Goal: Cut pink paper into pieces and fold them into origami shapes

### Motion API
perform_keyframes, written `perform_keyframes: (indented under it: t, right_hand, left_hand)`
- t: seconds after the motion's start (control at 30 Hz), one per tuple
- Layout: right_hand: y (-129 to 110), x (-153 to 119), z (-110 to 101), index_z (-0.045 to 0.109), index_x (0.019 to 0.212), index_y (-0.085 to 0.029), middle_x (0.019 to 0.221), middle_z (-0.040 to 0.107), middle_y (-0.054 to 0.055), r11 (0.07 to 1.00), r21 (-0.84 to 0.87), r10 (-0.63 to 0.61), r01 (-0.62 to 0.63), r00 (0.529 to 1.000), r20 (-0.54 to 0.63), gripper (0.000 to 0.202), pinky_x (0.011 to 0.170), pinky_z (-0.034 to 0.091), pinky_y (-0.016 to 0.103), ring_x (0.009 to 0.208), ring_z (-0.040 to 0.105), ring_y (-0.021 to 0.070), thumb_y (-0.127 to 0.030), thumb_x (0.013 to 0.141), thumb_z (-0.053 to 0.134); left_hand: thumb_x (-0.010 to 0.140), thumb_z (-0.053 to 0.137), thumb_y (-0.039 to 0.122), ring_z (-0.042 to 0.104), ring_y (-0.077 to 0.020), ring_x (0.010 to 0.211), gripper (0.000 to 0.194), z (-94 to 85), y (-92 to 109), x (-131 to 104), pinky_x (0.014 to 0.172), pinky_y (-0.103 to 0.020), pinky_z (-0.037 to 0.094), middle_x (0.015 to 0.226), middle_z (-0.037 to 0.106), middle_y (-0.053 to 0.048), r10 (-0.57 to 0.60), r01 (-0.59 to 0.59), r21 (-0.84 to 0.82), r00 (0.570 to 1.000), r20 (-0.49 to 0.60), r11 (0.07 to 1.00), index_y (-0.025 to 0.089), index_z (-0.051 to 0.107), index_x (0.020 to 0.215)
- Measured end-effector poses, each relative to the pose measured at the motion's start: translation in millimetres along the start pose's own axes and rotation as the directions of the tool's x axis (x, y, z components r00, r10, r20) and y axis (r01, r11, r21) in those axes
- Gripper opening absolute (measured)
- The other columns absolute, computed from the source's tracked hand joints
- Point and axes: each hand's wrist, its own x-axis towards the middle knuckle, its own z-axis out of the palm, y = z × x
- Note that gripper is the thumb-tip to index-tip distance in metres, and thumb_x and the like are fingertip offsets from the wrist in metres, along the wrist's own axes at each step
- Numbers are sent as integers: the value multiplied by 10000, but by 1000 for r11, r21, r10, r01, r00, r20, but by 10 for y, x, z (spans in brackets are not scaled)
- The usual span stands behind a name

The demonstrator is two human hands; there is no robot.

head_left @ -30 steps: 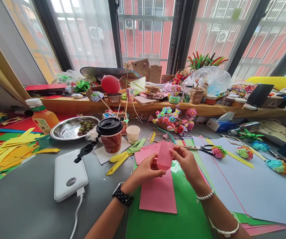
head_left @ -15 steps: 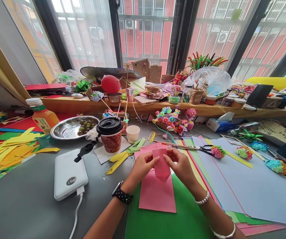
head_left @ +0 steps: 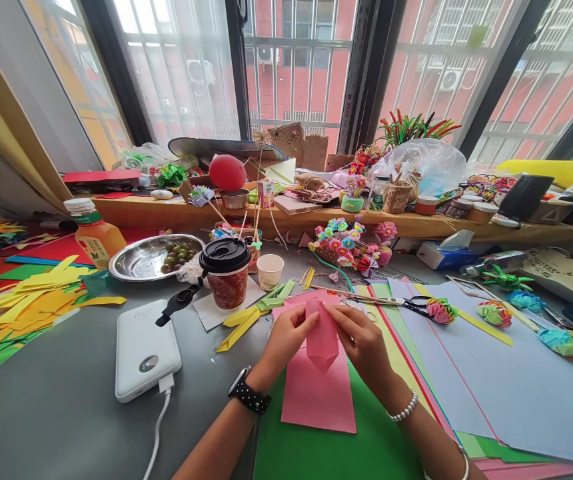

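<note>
A folded piece of pink paper (head_left: 322, 340), pointed at its lower end, is held up between both hands. My left hand (head_left: 290, 333) pinches its left edge, thumb in front. At the upper right edge, the fingers of my right hand (head_left: 359, 337) are closed on the same paper. Beneath it a flat pink sheet (head_left: 318, 400) lies on a green sheet (head_left: 386, 440). More pink paper (head_left: 286, 310) shows just behind the left fingers.
To the left stand a lidded coffee cup (head_left: 225, 273), a white power bank (head_left: 147, 353) with a cable, and a steel plate (head_left: 126, 263) of green fruit. Scissors (head_left: 411, 303) and folded paper flowers (head_left: 494, 313) lie right, on large white sheets (head_left: 506, 380).
My right hand has shifted its grip, its fingers now stretching over the paper's upper right edge. The folded paper has turned slightly. The whole view has shifted a little.
</note>
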Motion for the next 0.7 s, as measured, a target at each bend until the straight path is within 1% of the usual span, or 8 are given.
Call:
perform_keyframes:
  t: [0.07, 0.17, 0.3, 0.37, 0.47, 0.6, 0.7]
  right_hand:
    - [-4, -4, 1, 503, 1120, -211, 934, 607, 79, 1000, 11, -15, 15, 1000, 0, 342, 733, 470, 314, 873, 551, 188, -110, 811, 396]
    - [-12, -4, -3, 508, 1114, -217, 919, 609, 75, 999, 38, -14, 14, 1000, 13, 335, 721, 473, 313, 854, 555, 185, -117, 810, 409]
    - [-23, 0, -8, 535, 1072, -211, 895, 614, 72, 999, 53, -5, 4, 1000, 7, 305, 703, 475, 308, 833, 560, 185, -120, 802, 427]
    - [-29, 3, -8, 542, 1052, -209, 888, 615, 70, 999, 50, 1, -1, 1000, -8, 289, 705, 473, 308, 833, 561, 185, -121, 800, 430]
    - [-42, 7, -6, 550, 1018, -198, 873, 613, 70, 998, 51, 40, -38, 999, -28, 260, 699, 471, 304, 818, 563, 182, -124, 796, 437]
    - [-57, 20, -3, 552, 975, -186, 836, 603, 62, 989, 64, 135, -133, 991, -23, 221, 655, 472, 293, 744, 568, 171, -131, 782, 460]
    - [-63, 30, -11, 556, 922, -191, 813, 597, 51, 985, 89, 150, -148, 989, -19, 191, 642, 469, 282, 729, 559, 161, -114, 780, 453]
  left_hand:
    - [720, 505, 372, 405, -96, 546, 265, 1, 12, -3, 484, -198, 311, 594, 486, 10, 9, -9, -8, 1000, -24, 1000, 117, 543, 660]
    - [718, 504, 382, 445, -115, 580, 281, 0, 26, -5, 502, -203, 344, 625, 532, -16, 2, -3, -31, 999, -44, 1000, 113, 577, 681]
    - [712, 518, 364, 499, -144, 659, 287, -3, 29, -6, 549, -219, 395, 742, 594, -59, -20, 19, -86, 1000, -20, 996, 111, 617, 803]
    - [709, 521, 366, 511, -147, 659, 300, -3, 31, -8, 549, -223, 407, 771, 605, -67, -37, 36, -101, 999, -14, 994, 112, 622, 834]
    - [706, 527, 364, 521, -148, 658, 297, -3, 44, -12, 545, -218, 415, 765, 614, -60, -59, 56, -116, 998, -24, 992, 121, 626, 845]
    - [698, 546, 348, 521, -141, 656, 276, -4, 78, -17, 559, -212, 416, 725, 609, -46, -95, 87, -161, 995, -37, 983, 122, 624, 835]
    - [683, 566, 350, 523, -139, 658, 265, -2, 99, -23, 602, -233, 427, 703, 600, -36, -147, 142, -240, 989, -4, 960, 116, 619, 795]
